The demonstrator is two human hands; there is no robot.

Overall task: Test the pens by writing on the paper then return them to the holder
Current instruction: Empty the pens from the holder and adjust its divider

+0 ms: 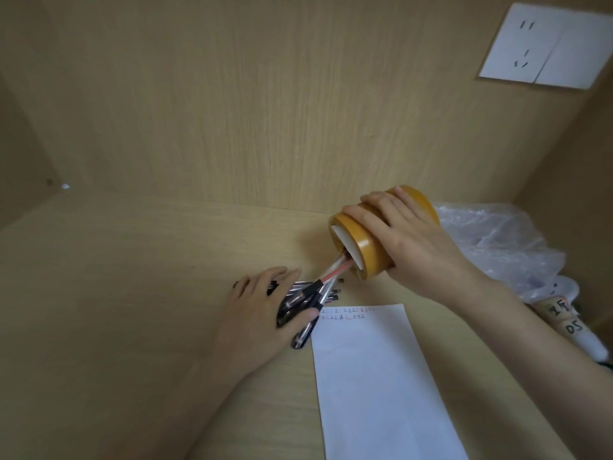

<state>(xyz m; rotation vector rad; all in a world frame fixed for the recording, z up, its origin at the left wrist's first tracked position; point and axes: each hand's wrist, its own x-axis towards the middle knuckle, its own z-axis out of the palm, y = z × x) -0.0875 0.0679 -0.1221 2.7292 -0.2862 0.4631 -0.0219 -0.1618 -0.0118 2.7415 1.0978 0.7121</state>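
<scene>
Dim, warm, diffuse light; shadows on the desk (132,310) are faint and soft-edged. The paper (381,376) stands out bright. Wide-angle distortion bends straight edges near the frame borders; detail is slightly soft throughout.

Amber-yellow holder (371,250), white inside. Black pens (300,302), one red-and-white. White paper (374,376) with red and black marks. Pale woodgrain desk (132,293). White socket (544,46).
</scene>
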